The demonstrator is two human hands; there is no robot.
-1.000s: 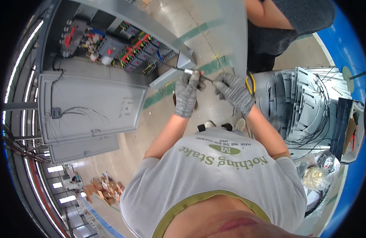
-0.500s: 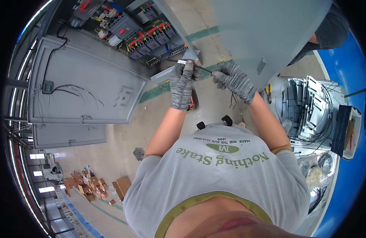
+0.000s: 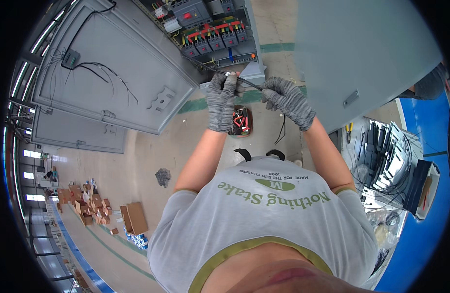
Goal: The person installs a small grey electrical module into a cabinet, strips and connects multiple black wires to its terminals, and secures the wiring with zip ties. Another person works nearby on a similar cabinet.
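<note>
Ahead of the worker [image 3: 269,210] I'm seeing breakers [image 3: 217,43] inside the cabinet [image 3: 255,39], a door [image 3: 115,58] standing left, a panel [image 3: 361,53] right. A tray [image 3: 250,128] is resting on the floor [image 3: 156,151] (down past the left hand [image 3: 222,102]); plates [image 3: 390,151] are lying farther right.

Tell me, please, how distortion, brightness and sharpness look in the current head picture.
Head view: fisheye bending with black corners, the edge of the blue surface at right bowing; head view: bright white panels at far left look washed out; head view: left hand and right hand fairly sharp, distant cardboard boxes too small for detail.
</note>
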